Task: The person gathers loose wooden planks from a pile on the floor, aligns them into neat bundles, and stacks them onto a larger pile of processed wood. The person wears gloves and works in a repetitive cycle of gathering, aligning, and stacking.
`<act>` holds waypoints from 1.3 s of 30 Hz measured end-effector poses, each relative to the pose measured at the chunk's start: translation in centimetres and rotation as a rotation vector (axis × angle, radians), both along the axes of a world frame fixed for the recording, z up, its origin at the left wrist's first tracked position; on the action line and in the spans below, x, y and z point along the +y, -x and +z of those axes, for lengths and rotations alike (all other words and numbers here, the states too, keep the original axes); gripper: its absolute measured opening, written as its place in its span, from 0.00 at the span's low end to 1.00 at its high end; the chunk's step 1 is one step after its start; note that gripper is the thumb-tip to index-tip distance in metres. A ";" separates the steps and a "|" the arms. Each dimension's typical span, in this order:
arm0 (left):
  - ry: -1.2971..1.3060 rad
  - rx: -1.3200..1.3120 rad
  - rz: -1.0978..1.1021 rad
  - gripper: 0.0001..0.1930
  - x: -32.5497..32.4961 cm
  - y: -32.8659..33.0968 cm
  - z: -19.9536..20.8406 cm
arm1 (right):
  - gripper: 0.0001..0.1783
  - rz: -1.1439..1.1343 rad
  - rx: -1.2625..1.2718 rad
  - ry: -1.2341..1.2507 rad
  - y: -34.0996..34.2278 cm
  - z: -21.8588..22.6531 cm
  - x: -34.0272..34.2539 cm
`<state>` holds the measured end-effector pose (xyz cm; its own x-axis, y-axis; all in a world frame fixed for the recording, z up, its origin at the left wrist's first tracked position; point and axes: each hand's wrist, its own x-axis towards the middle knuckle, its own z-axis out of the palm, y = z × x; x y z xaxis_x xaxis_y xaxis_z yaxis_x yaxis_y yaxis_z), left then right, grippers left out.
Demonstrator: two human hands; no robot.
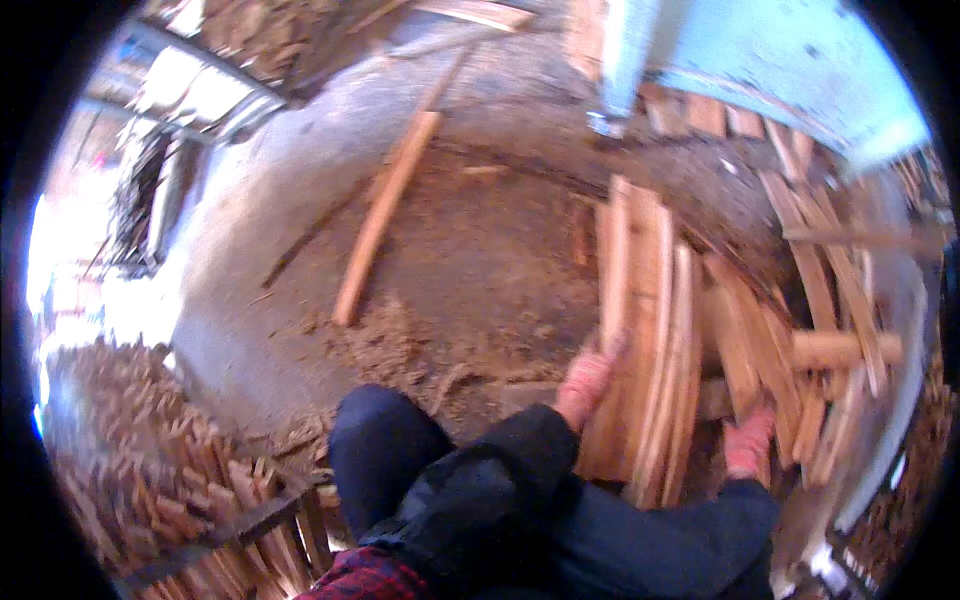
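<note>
Crouching over the work, the person has both bare hands down among the wood on the right side of the scene! The left hand (585,385) sits against the left edge of a stack of long, flat, pale-brown wooden planks (650,290), touching it; most of the fingers are lost in blur, so I cannot tell whether they are clenched round the wood. That stack lies right of centre, its planks side by side, one end toward the body and the other pointing to the far side.

Over to the right hand (748,445), down at the near end of some shorter, orange-brown wooden boards (738,335) just beside the stack. Grasping or loose? Too blurred to call!

Farther right, a thick, light-brown piece of timber (848,350) lies crosswise among slanting strips. Left of the stack and well apart from it, a straight, orange-brown wooden beam (388,220) lies alone on the brown earthen floor (490,250), crumbly brown debris (385,350) by its near end. Near left, a big heap of short cut wooden pieces (190,490); far right, a broad, pale-blue panel (790,60) next to a pale-blue post (628,60).
</note>
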<state>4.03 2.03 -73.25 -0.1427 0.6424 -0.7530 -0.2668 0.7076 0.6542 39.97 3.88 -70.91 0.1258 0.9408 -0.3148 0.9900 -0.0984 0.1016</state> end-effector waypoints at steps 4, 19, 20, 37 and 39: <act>-0.224 0.069 0.058 0.37 1.1 -0.9 2.0 | 0.40 0.336 -0.300 -0.288 -4.6 -2.4 0.5; -0.009 0.011 0.117 0.41 1.4 -1.3 2.0 | 0.55 0.193 0.037 -0.126 9.7 2.5 17.5; -0.026 0.036 0.099 0.41 1.0 -1.0 1.4 | 0.56 0.136 0.048 -0.112 10.5 1.6 17.0; -0.032 0.021 0.125 0.40 1.6 -1.2 1.6 | 0.44 -0.018 0.748 0.098 9.7 5.0 6.2; -0.018 0.020 0.114 0.40 1.2 -0.8 1.2 | 0.44 -0.004 0.891 0.089 7.8 5.2 5.4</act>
<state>4.85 3.22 -72.05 -0.2300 0.6349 -0.7375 -0.3318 0.6613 0.6728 32.20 9.27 -65.69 -0.1970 0.9083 -0.3690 0.7049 -0.1304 -0.6972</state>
